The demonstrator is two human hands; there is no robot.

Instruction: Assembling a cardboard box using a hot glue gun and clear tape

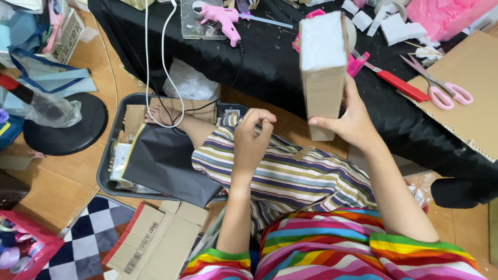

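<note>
A cardboard block [322, 72] with a white foam top face is held upright in the right hand [353, 122], above the lap and in front of the edge of the black-draped surface [270, 67]. Its long axis is seen running near vertical, foam end up and tilted slightly away from the body. The right hand is closed about the lower end of the block, thumb across the near face, fingers behind. The left hand [251, 140] is held just to the left of the block and slightly lower, apart from it by a small gap. Its fingertips are pinched together; whether something small is held between them cannot be told. The block therefore lies to the right of and above the left hand, with the right hand nearer, already in contact. On the surface behind, a pink glue gun [224, 18] and pink-handled scissors [438, 85] are noted, both well apart from either hand.
</note>
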